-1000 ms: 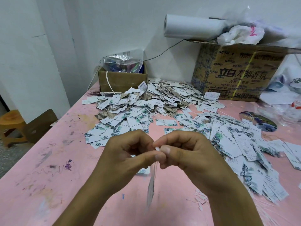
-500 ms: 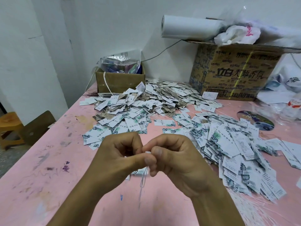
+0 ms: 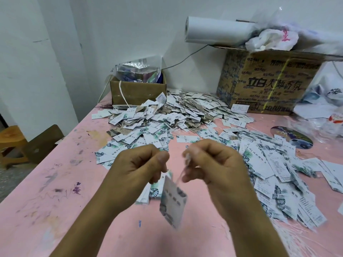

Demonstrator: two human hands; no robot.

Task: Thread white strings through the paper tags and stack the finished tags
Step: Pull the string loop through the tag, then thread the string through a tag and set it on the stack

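The right hand [image 3: 219,164] pinches the white string [image 3: 182,171] between thumb and forefinger, and the other fingers are curled in. The left hand [image 3: 137,167] is also curled, with the thumb pressed on the forefinger. The picture is too blurred there to tell if this hand holds a string end. The two hands are apart, at about the same height above the pink table [image 3: 55,210].

The paper tag [image 3: 172,203] hangs from the string, below the grip and between the two wrists. Its long axis is almost vertical, a little tilted, and its top edge is just beside the left fingers.

I judge that the threading of this tag is nearly done. A small stack of tags [image 3: 146,194] lies on the table under the left hand, left of the hanging tag, so the tag should travel down and left. The left hand is the nearer one.
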